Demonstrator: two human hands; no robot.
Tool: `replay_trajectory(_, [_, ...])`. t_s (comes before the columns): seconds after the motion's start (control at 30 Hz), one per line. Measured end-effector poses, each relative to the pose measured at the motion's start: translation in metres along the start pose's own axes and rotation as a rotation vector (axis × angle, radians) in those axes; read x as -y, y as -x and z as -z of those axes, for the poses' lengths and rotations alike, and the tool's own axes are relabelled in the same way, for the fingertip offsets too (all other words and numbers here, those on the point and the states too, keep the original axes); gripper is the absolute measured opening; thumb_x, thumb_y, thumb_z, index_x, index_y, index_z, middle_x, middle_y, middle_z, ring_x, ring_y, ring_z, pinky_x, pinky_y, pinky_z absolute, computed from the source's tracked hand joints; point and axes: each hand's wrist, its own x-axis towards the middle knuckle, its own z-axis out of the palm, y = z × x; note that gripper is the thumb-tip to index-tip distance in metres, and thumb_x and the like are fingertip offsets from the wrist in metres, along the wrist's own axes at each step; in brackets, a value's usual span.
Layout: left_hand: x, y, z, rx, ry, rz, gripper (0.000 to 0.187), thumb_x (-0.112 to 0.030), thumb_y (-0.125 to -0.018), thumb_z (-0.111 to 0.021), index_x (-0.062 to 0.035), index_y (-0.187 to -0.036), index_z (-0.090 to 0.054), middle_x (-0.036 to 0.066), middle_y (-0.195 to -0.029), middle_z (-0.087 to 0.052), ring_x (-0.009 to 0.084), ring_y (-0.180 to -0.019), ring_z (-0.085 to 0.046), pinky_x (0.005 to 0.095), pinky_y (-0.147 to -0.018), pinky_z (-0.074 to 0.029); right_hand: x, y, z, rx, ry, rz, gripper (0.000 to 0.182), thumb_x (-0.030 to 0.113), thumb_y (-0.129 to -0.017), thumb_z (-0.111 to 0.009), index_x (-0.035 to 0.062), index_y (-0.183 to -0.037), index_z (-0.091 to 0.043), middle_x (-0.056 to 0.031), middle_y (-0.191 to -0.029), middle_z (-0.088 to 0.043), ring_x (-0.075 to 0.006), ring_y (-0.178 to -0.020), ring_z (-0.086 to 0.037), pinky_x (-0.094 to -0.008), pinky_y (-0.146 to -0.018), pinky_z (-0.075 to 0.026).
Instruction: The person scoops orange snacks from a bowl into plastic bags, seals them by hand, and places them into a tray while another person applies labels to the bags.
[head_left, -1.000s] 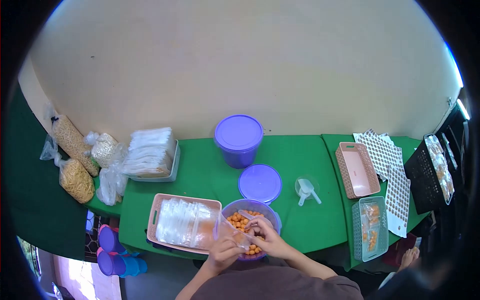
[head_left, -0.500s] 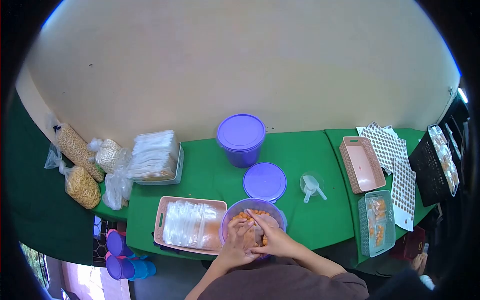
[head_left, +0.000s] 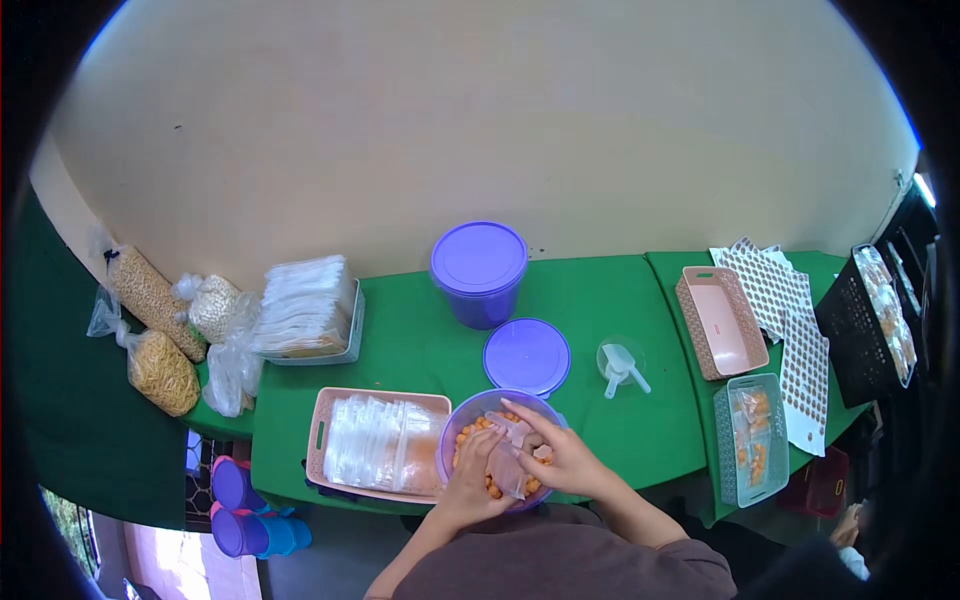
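A purple tub (head_left: pixel 446 440) at the table's front edge holds small round orange snacks (head_left: pixel 480 425). Over it, my left hand (head_left: pixel 470 485) is closed on the lower left side of a small clear plastic bag (head_left: pixel 508 472). My right hand (head_left: pixel 556 455) is at the bag's right side, with its fingers reaching across the upper part of the bag; whether it grips the bag is not clear. A pale pinkish piece (head_left: pixel 518 432) shows between the hands. Left of the tub, a pink basket (head_left: pixel 317 440) holds flat clear bags (head_left: pixel 375 445).
Behind the tub are a purple lid (head_left: pixel 527 357) and a lidded purple bucket (head_left: pixel 480 275). White scoops (head_left: pixel 624 369) lie to the right. Farther right stand a pink basket (head_left: pixel 722 325), a grey-green basket (head_left: pixel 755 480) and sticker sheets (head_left: pixel 805 365). Snack sacks (head_left: pixel 165 370) sit left. A co-worker's hand (head_left: pixel 848 525) shows lower right.
My hands have shifted slightly apart over the tub, and more of the clear bag and the pale piece shows between them. The whole view has shifted slightly.
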Motion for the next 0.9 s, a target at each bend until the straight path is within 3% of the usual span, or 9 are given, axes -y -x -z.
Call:
replay_trajectory(0.17, [-0.010,-0.003,-0.010,-0.067,0.017,-0.092,0.088,-0.016,-0.059,-0.083,-0.0065,-0.133,-0.038,0.016,-0.131,-0.043,0.0357,-0.124,-0.043,0.0484,-0.105,-0.035,-0.028,-0.007,-0.014,-0.058,0.309,0.297,0.077,0.011,-0.082,-0.064,0.0127,-0.150,-0.028,-0.0135,-0.094,-0.059,-0.0255,-0.085,-0.054,-0.0396,-0.090,-0.039])
replay_trajectory(0.3, [0.002,0.003,-0.015,-0.240,-0.004,-0.082,0.061,-0.018,-0.060,-0.084,-0.0067,-0.112,-0.055,0.010,-0.108,-0.059,0.0304,-0.105,-0.057,0.0479,-0.100,-0.040,-0.035,-0.005,-0.019,-0.033,0.185,0.185,0.081,0.012,-0.080,-0.067,0.0132,-0.150,-0.028,-0.0093,-0.083,-0.057,-0.0263,-0.086,-0.053,-0.0405,-0.090,-0.039])
replay_trajectory(0.37, [0.010,0.008,-0.011,-0.240,-0.037,-0.103,0.054,-0.016,-0.058,-0.086,-0.0078,-0.104,-0.059,0.008,-0.099,-0.062,0.0283,-0.100,-0.060,0.0460,-0.099,-0.042,-0.040,-0.006,-0.018,-0.034,0.265,0.238,0.082,0.001,-0.080,-0.063,0.0087,-0.151,-0.023,-0.0097,-0.124,-0.057,-0.0140,-0.070,-0.052,-0.0291,-0.078,-0.047])
replay_trajectory(0.4, [0.013,0.010,-0.009,-0.239,-0.070,-0.125,0.048,-0.013,-0.056,-0.088,-0.0089,-0.096,-0.062,0.006,-0.090,-0.065,0.0263,-0.095,-0.064,0.0440,-0.098,-0.045,-0.039,-0.005,-0.016,-0.033,0.266,0.236,0.082,0.001,-0.080,-0.063,0.0087,-0.151,-0.023,-0.0097,-0.124,-0.057,-0.0140,-0.070,-0.052,-0.0291,-0.078,-0.047])
replay_trajectory(0.47, [0.012,0.009,-0.007,-0.274,-0.081,-0.140,0.046,-0.014,-0.055,-0.089,-0.0091,-0.093,-0.063,0.005,-0.085,-0.065,0.0253,-0.091,-0.064,0.0433,-0.096,-0.045,-0.033,-0.006,-0.010,0.021,0.401,0.275,0.081,0.003,-0.082,-0.064,0.0089,-0.151,-0.022,-0.0075,-0.093,-0.063,-0.0144,-0.070,-0.053,-0.0302,-0.077,-0.047])
replay_trajectory(0.5, [0.012,0.009,-0.006,-0.307,-0.094,-0.158,0.044,-0.016,-0.055,-0.090,-0.0094,-0.090,-0.064,0.004,-0.081,-0.065,0.0243,-0.088,-0.064,0.0427,-0.095,-0.045,-0.027,-0.006,-0.008,0.023,0.403,0.275,0.081,0.003,-0.082,-0.064,0.0089,-0.151,-0.022,-0.0075,-0.093,-0.063,-0.0144,-0.070,-0.053,-0.0302,-0.077,-0.047])
replay_trajectory(0.6, [0.019,0.012,0.006,-0.376,0.061,-0.186,0.041,-0.018,-0.059,-0.087,-0.0070,-0.087,-0.060,0.006,-0.085,-0.061,0.0239,-0.084,-0.061,0.0401,-0.086,-0.047,-0.011,-0.010,-0.004,0.071,0.323,0.285,0.073,0.007,-0.085,-0.063,0.0100,-0.149,-0.028,-0.0080,-0.074,-0.059,-0.0156,-0.071,-0.055,-0.0318,-0.074,-0.047])
replay_trajectory(0.67, [0.017,0.016,0.011,-0.705,0.554,0.071,0.047,-0.025,-0.064,-0.088,-0.0076,-0.092,-0.053,0.005,-0.088,-0.056,0.0198,-0.082,-0.057,0.0377,-0.084,-0.047,-0.009,-0.016,-0.003,-0.160,0.326,0.063,0.056,0.017,-0.091,-0.059,0.0111,-0.143,-0.039,-0.0116,-0.071,-0.059,-0.0285,-0.072,-0.058,-0.0410,-0.075,-0.047])
replay_trajectory(0.9, [0.032,0.034,0.073,-1.075,0.329,0.047,0.046,-0.038,-0.081,-0.077,-0.0075,-0.097,-0.046,0.001,-0.084,-0.047,0.0111,-0.074,-0.051,0.0284,-0.074,-0.047,-0.107,-0.077,0.001,-0.054,0.605,0.264,0.041,0.015,-0.091,-0.055,0.0061,-0.131,-0.051,-0.0234,-0.091,-0.066,-0.0350,-0.084,-0.066,-0.0436,-0.073,-0.051])
